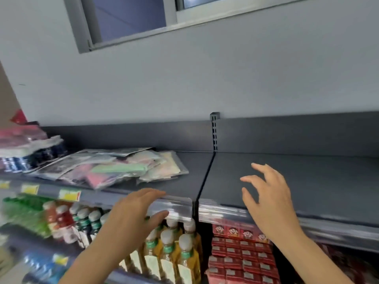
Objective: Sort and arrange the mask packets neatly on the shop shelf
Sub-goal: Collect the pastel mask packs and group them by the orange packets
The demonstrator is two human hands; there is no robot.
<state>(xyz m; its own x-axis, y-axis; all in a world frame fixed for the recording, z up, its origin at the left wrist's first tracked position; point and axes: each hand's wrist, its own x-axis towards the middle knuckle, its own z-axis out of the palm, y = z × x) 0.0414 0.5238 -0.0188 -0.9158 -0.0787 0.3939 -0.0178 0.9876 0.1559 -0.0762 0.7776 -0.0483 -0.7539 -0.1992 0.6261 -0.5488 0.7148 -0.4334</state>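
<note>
A loose, untidy heap of clear mask packets [114, 169] with pink, green and pale contents lies on the left part of the dark grey top shelf [307, 177]. My left hand [133, 214] rests on the shelf's front edge strip, just below and in front of the heap, holding nothing. My right hand [268, 193] hovers over the bare right part of the shelf with its fingers spread and nothing in them. Neither hand touches a packet.
More stacked packets and dark blue packs [26, 148] sit at the far left of the top shelf. A slotted upright post [215, 132] splits the shelf. Below stand drink bottles [170, 249] and red boxes [242, 255]. Yellow price tags [69, 194] line the edge.
</note>
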